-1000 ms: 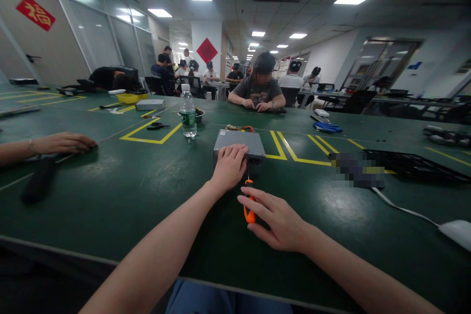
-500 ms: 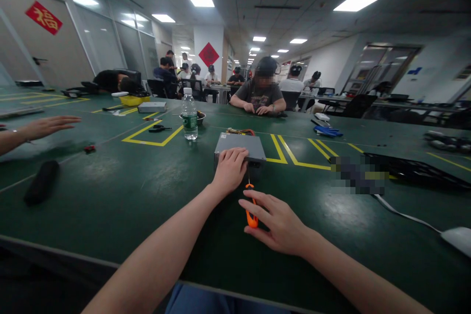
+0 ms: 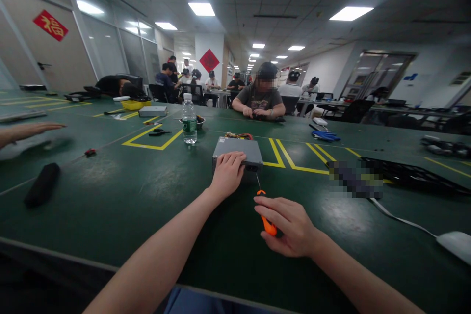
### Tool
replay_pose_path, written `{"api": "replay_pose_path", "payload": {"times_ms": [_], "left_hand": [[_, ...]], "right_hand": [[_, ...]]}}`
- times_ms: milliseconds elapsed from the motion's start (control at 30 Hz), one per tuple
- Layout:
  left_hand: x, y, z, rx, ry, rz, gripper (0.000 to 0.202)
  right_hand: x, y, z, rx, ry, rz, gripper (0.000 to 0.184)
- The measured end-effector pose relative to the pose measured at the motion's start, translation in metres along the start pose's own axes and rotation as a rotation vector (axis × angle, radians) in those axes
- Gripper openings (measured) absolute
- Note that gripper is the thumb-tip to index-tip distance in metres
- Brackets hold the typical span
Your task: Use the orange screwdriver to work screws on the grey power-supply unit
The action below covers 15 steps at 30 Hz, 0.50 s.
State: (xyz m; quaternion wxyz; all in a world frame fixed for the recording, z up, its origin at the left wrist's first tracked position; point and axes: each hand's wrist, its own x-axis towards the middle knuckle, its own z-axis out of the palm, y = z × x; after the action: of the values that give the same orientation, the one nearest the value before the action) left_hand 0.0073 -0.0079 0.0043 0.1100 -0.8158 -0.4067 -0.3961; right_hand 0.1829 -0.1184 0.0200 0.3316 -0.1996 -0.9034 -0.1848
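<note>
The right hand (image 3: 289,225) was nearest me, its fingers curled loosely round the orange handle of a screwdriver (image 3: 270,228), thumb underneath. It had just shifted rightward with the tool, which now slanted, its thin shaft reaching up to the lower front of a grey metal box (image 3: 239,146), close to the right corner. I took that to mean the work had moved on to a spot farther along that face, though I couldn't tell whether the tip was seated in anything or merely alongside.

The left hand (image 3: 228,176) lay over the box's near edge, fingers across the top and thumb down towards the front, as it had a moment earlier. I couldn't say whether it was gripping or only resting; it seemed to be steadying the thing. The box itself sat flat on the green table (image 3: 121,191), straight ahead of the person, with coloured cables (image 3: 239,135) bunched behind it.

Beyond, to the left, stood a water bottle (image 3: 189,125) just beside a bowl (image 3: 199,125). Farther off, a co-worker (image 3: 257,95) sat across the table, both hands low over something dark.
</note>
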Motion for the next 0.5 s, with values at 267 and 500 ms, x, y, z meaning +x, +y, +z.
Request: {"api": "replay_pose_path", "payload": {"times_ms": [267, 500], "left_hand": [[0.0004, -0.0008, 0.0017, 0.003, -0.006, 0.002, 0.026], [0.0000, -0.0010, 0.0011, -0.006, -0.015, 0.001, 0.026]], "right_hand": [[-0.0080, 0.0093, -0.0034, -0.037, -0.003, 0.065, 0.030], [-0.0077, 0.0092, -0.0020, -0.036, -0.013, 0.066, 0.029]]}}
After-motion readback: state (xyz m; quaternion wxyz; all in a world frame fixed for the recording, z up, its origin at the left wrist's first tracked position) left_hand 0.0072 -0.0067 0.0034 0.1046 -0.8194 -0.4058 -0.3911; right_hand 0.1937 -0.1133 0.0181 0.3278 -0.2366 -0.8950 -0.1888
